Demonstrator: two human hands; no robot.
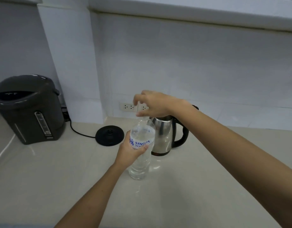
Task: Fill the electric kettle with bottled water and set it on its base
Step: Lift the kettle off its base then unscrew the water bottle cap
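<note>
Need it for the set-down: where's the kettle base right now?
In the head view, the kettle base lies empty on the counter, left of the kettle, right of the grey dispenser.

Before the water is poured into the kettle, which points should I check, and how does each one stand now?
1. Water bottle held firmly by the left hand: ok.
2. Cap removed: cannot tell; the right hand covers the bottle top.
3. Electric kettle upright on the counter: ok.
4. Kettle lid open: cannot tell; the right hand hides it.
5. Base free for the kettle: ok.
6. Base cord plugged in: cannot tell.
</note>
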